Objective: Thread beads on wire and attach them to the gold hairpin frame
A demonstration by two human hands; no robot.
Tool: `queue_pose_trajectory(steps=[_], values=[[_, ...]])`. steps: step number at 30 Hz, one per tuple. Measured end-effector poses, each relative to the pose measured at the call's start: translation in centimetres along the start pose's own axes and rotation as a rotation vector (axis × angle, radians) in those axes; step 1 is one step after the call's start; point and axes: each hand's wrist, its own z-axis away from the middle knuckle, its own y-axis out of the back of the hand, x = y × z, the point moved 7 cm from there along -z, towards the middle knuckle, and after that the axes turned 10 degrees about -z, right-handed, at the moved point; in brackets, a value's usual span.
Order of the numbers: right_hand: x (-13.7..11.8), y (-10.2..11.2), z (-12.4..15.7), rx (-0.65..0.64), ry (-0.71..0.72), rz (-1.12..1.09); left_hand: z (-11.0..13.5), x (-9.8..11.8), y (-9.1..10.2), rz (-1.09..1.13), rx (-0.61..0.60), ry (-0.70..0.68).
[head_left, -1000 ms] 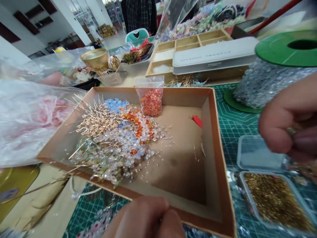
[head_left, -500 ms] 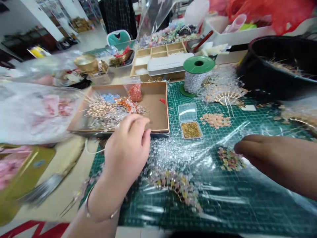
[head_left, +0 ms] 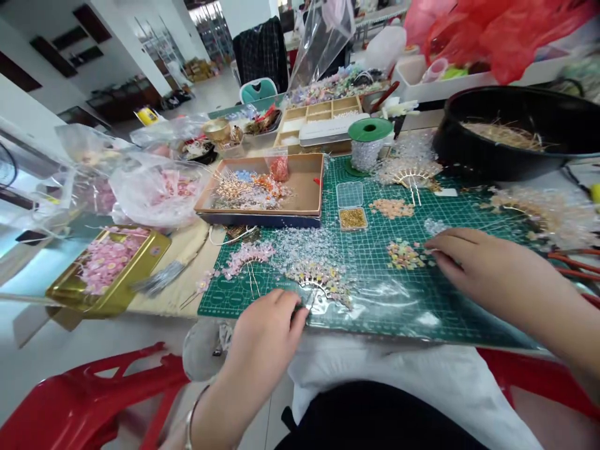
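1. The long axis of my flowered hair ornament (head_left: 323, 278) runs left to right in a curve, its outer side bulging away from me, its hollow facing me, its right end dipping nearer my edge.
2. It lies on the green cutting mat (head_left: 368, 244), just beyond my left grip (head_left: 268, 322).
3. Half a second ago my left grip was over the near rim of the cardboard box (head_left: 281, 220); now it is down beside the ornament. My right grip (head_left: 462, 253) is still by the flower-bead pile (head_left: 405, 255).
4. My left finger and thumb are nearly together, my right fingertips bunched; I cannot tell whether either pinches anything.
5. The ornament shows small pale pink and yellow blossoms crowded along a gold-coloured inner band.
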Motion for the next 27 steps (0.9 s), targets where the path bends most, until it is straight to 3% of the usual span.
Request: queue_pose_trajectory(steps=[3, 6, 14, 19, 21, 27], values=[[-1.0, 0.6, 1.7, 0.041, -0.066, -0.078, 0.4, 0.0, -1.8, 0.090, 0.011, 0.148], [-2.8, 0.4, 3.8, 0.044, -0.130, -0.241, -0.1, 0.2, -2.1, 0.218, 0.019, 0.200], [-7.1, -2.7, 7.3, -0.262, -0.353, -0.812, -0.5, 0.3, -3.6, 0.872, -0.135, 0.213], [-9.2, -4.0, 7.8, -0.410, -0.519, -1.231, 0.3, 2.3, -3.4, 1.285, -0.074, 0.213], [-9.9, -3.8, 7.3, -0.385, -0.571, -1.400, 0.7, 3.2, -2.7, 1.391, -0.022, 0.205], [-11.3, -1.2, 4.7, -0.135, -0.608, -1.807, 1.9, 5.8, -0.4, 1.575, 0.108, 0.181]])
